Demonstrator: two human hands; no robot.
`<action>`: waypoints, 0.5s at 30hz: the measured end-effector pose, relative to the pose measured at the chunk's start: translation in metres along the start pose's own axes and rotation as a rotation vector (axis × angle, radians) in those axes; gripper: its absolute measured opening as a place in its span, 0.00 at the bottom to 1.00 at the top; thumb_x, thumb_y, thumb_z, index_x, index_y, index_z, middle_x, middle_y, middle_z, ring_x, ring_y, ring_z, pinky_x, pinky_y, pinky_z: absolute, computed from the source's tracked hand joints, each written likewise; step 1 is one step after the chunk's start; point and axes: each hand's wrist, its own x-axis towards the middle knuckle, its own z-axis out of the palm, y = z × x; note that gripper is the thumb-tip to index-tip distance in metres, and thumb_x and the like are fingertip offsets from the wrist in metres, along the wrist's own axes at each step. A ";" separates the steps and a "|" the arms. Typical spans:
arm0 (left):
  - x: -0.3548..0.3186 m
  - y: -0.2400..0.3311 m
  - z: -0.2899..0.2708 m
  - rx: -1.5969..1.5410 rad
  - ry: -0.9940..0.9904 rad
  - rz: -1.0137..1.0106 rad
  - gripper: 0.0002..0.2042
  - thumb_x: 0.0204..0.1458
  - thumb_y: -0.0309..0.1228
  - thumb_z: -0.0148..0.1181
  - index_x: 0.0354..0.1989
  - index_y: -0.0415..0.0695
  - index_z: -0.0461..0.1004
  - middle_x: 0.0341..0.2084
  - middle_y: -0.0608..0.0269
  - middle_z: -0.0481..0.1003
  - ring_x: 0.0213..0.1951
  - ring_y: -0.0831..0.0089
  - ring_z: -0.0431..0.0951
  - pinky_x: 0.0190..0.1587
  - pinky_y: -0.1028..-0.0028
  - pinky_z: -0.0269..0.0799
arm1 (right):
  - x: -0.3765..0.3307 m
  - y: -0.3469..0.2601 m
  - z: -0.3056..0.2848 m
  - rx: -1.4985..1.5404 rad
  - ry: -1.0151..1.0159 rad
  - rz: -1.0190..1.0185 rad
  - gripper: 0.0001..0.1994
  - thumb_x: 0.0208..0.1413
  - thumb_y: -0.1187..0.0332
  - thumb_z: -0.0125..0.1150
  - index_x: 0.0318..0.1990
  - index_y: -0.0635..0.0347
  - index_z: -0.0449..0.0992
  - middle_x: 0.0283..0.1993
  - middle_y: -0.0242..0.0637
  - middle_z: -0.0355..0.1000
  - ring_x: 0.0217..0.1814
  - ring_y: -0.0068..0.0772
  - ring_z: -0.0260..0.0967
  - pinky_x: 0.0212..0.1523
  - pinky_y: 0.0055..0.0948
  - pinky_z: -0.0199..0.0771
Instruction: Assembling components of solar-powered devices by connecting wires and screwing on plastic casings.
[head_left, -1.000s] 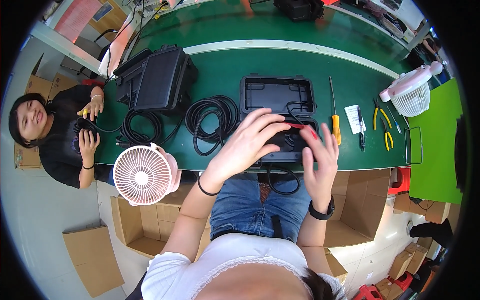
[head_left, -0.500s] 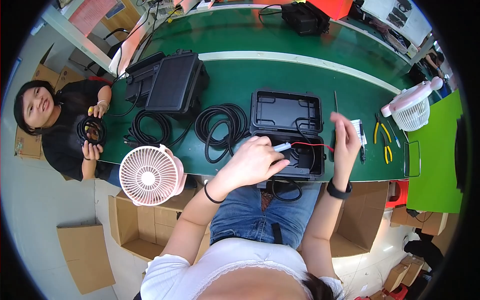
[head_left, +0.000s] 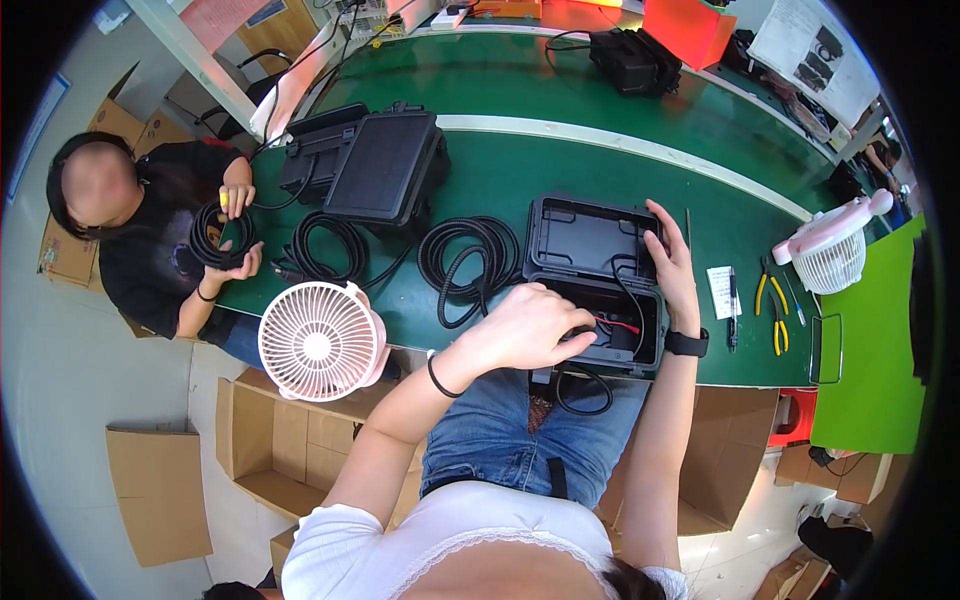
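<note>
Right hand shifted onto open black case rim | left hand inside

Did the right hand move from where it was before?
Yes. The right hand went from the screwdriver side back to the open black case, and now grips its right edge.

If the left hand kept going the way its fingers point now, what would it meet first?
The left hand points right, into the open black case. It would probably meet the red and black wires just past its fingertips, then the case's right wall; depth is hard to judge.
</note>
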 end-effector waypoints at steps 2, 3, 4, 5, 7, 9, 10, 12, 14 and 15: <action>-0.002 -0.003 0.007 -0.041 0.230 0.085 0.14 0.58 0.42 0.57 0.44 0.48 0.81 0.39 0.59 0.80 0.41 0.63 0.79 0.45 0.65 0.75 | 0.002 0.006 0.004 -0.001 0.049 -0.076 0.24 0.63 0.74 0.56 0.66 0.59 0.66 0.61 0.31 0.69 0.47 0.18 0.65 0.51 0.19 0.65; -0.004 -0.005 0.009 -0.090 0.243 0.077 0.13 0.55 0.38 0.61 0.44 0.47 0.80 0.48 0.60 0.77 0.49 0.63 0.76 0.51 0.65 0.74 | 0.002 0.009 0.005 -0.002 0.096 -0.151 0.24 0.63 0.75 0.57 0.66 0.60 0.66 0.61 0.30 0.68 0.48 0.18 0.65 0.52 0.18 0.64; -0.003 -0.004 0.010 -0.141 0.359 0.098 0.12 0.53 0.36 0.63 0.44 0.47 0.80 0.49 0.60 0.76 0.50 0.62 0.76 0.52 0.65 0.74 | -0.001 0.001 0.005 -0.016 0.125 -0.111 0.24 0.62 0.75 0.58 0.66 0.62 0.66 0.63 0.34 0.68 0.59 0.21 0.65 0.59 0.20 0.62; -0.002 -0.003 0.011 -0.192 0.474 0.118 0.12 0.51 0.33 0.65 0.44 0.47 0.80 0.49 0.59 0.76 0.51 0.60 0.76 0.53 0.64 0.74 | -0.003 -0.002 0.006 -0.020 0.128 -0.108 0.24 0.62 0.75 0.58 0.66 0.62 0.66 0.63 0.34 0.68 0.59 0.21 0.65 0.59 0.20 0.62; -0.006 -0.002 0.009 -0.112 0.689 0.129 0.15 0.44 0.29 0.69 0.43 0.47 0.80 0.48 0.61 0.76 0.52 0.57 0.75 0.54 0.61 0.71 | -0.005 -0.005 0.007 0.019 0.179 -0.208 0.25 0.61 0.75 0.59 0.66 0.62 0.66 0.64 0.35 0.68 0.61 0.22 0.65 0.61 0.21 0.63; -0.016 0.000 0.015 -0.066 0.920 0.072 0.14 0.41 0.26 0.69 0.40 0.46 0.81 0.43 0.61 0.77 0.47 0.58 0.76 0.51 0.61 0.71 | -0.009 -0.006 0.006 0.044 0.199 -0.228 0.23 0.61 0.76 0.59 0.64 0.62 0.68 0.65 0.39 0.68 0.65 0.28 0.65 0.64 0.25 0.62; -0.022 0.000 0.020 -0.066 1.035 0.044 0.12 0.42 0.26 0.68 0.37 0.47 0.80 0.40 0.64 0.77 0.43 0.60 0.76 0.48 0.62 0.70 | -0.011 -0.006 0.005 0.034 0.196 -0.278 0.22 0.61 0.76 0.59 0.63 0.61 0.69 0.66 0.40 0.67 0.68 0.31 0.63 0.67 0.28 0.59; -0.037 -0.001 0.030 -0.130 1.114 -0.014 0.09 0.41 0.22 0.67 0.32 0.46 0.79 0.34 0.63 0.77 0.39 0.61 0.74 0.45 0.64 0.71 | -0.012 -0.007 0.004 0.021 0.196 -0.321 0.21 0.61 0.77 0.59 0.62 0.61 0.70 0.66 0.42 0.67 0.71 0.35 0.61 0.70 0.30 0.57; -0.053 -0.003 0.037 -0.028 1.014 -0.018 0.08 0.42 0.29 0.67 0.34 0.50 0.81 0.35 0.67 0.78 0.44 0.61 0.74 0.49 0.62 0.68 | -0.011 -0.011 0.003 0.037 0.131 -0.347 0.20 0.60 0.78 0.58 0.60 0.60 0.71 0.67 0.45 0.66 0.75 0.41 0.56 0.73 0.35 0.53; -0.060 -0.003 0.041 0.048 0.956 -0.016 0.09 0.43 0.32 0.67 0.34 0.51 0.81 0.36 0.69 0.78 0.47 0.61 0.73 0.52 0.61 0.66 | -0.012 -0.012 0.003 0.033 0.120 -0.344 0.20 0.60 0.78 0.59 0.60 0.58 0.72 0.68 0.45 0.65 0.75 0.41 0.57 0.73 0.35 0.53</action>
